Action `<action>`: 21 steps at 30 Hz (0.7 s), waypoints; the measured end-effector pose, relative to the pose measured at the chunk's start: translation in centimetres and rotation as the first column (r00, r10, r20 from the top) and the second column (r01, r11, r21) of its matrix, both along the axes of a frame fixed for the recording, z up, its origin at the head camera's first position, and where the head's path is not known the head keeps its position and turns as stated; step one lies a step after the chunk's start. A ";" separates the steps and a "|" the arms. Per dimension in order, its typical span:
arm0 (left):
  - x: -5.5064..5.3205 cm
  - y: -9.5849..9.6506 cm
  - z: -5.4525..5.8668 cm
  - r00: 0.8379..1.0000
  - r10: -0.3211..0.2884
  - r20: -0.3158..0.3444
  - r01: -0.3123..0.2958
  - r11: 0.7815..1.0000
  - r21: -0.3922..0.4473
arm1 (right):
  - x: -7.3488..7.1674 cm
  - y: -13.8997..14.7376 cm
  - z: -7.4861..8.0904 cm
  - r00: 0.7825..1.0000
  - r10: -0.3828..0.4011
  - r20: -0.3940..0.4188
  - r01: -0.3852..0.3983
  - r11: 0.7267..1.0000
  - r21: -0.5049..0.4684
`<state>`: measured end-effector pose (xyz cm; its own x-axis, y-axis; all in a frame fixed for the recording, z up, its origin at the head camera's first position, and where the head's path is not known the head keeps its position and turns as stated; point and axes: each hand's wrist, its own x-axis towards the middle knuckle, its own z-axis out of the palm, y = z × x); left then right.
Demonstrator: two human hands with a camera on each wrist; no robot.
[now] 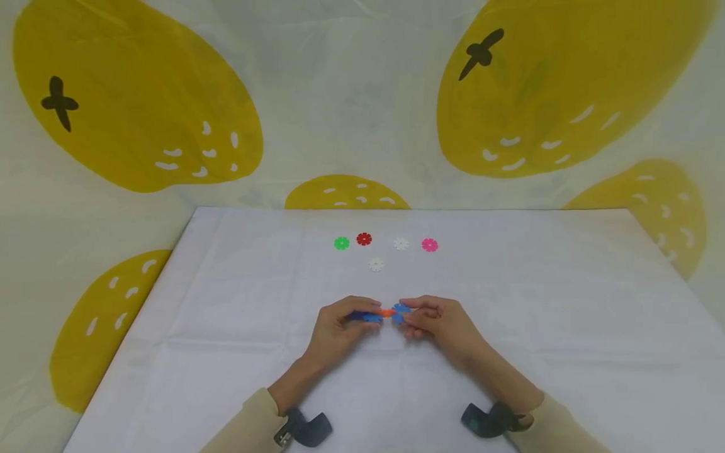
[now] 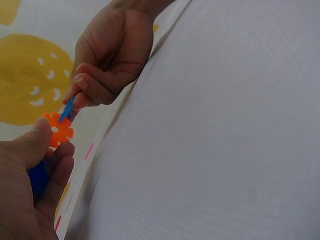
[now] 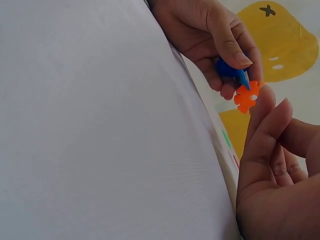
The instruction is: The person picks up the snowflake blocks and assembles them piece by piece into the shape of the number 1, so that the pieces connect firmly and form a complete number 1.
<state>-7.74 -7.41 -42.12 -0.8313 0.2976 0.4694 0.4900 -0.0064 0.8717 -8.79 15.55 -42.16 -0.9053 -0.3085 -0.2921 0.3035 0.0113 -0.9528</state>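
My left hand (image 1: 335, 324) grips blue slotted snowflake discs (image 1: 372, 318) between thumb and fingers; a darker blue piece (image 2: 37, 180) is partly covered by that hand. An orange slotted disc (image 2: 61, 131) sticks out from them toward the right. With thumb and fingers, my right hand (image 1: 444, 321) pinches another blue disc (image 1: 401, 309), seen nearly edge-on in the left wrist view. This disc meets the orange one's notched rim; how deeply they interlock cannot be told. Both hands are held close together over the white table.
Farther back on the white-covered table (image 1: 255, 270) lie loose discs: green (image 1: 342, 243), red (image 1: 364, 239), pink (image 1: 430, 245), a white one (image 1: 401, 243) and a nearer white one (image 1: 376, 265). A fruit-patterned cloth (image 1: 351, 94) hangs behind the table.
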 end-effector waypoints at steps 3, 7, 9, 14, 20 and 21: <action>0.0 0.0 0.1 1.000 0.007 0.006 -0.007 1.000 -0.015 | -0.1 0.2 0.1 1.000 0.005 0.004 -0.005 1.000 -0.008; 0.1 -0.1 0.1 1.000 0.019 0.011 -0.018 0.999 -0.044 | -0.1 0.3 0.2 1.000 0.000 0.016 0.001 1.000 -0.021; 0.1 -0.1 0.1 1.000 0.029 0.000 -0.029 0.998 -0.061 | 0.0 0.2 0.2 1.000 -0.001 0.017 0.002 0.999 -0.032; 0.0 -0.2 0.1 0.999 0.034 -0.036 -0.037 0.996 -0.083 | 0.1 0.0 0.1 1.000 0.000 0.006 0.001 0.999 -0.038; 0.1 -0.2 0.5 0.998 0.031 -0.062 -0.039 0.992 -0.122 | 0.4 -0.6 0.3 1.000 0.015 -0.001 -0.015 0.999 -0.037; 0.2 -0.2 0.6 0.997 0.031 -0.071 -0.040 0.991 -0.127 | 0.5 -0.7 0.3 1.000 0.014 0.001 -0.014 0.999 -0.041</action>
<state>-7.58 -7.56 -41.56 -0.8093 0.3303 0.4858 0.5469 0.1218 0.8283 -8.33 14.87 -41.83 -0.9005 -0.3329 -0.2799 0.3048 -0.0239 -0.9521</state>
